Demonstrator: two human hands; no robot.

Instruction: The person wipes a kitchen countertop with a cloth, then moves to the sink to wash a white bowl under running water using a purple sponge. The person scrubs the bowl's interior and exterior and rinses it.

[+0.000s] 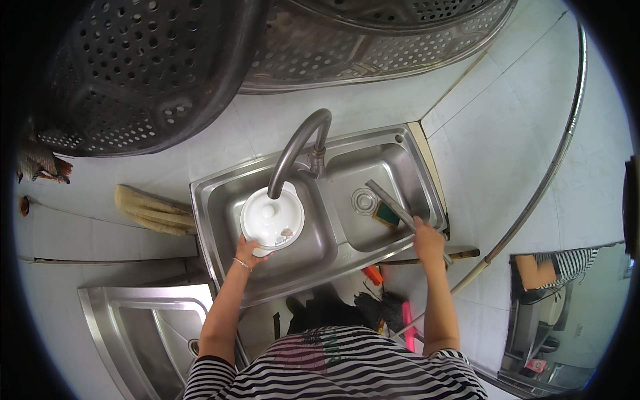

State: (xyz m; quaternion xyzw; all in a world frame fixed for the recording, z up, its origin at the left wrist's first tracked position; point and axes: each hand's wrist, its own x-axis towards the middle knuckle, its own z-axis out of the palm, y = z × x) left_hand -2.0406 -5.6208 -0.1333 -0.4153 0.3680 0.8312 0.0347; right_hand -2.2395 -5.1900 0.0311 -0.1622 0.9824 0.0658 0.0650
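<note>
A white lidded pot (272,218) with a round knob sits in the left basin of a stainless steel double sink (345,239). My left hand (251,254) grips its near handle. The curved metal faucet (295,150) reaches over the pot's far edge; whether water runs is not clear. My right hand (428,240) is closed around a long, flat greyish bar (392,202) slanting over the right basin. Below the bar, a green and yellow scouring sponge (386,214) lies beside the drain strainer (364,201).
Large perforated metal drums (145,75) hang beyond the sink. A yellow towel (150,210) lies to its left, near another steel sink (115,295). A long metal pole (540,195) stands at the right, near a mirror (570,320). A stick (465,254) juts past the sink's front.
</note>
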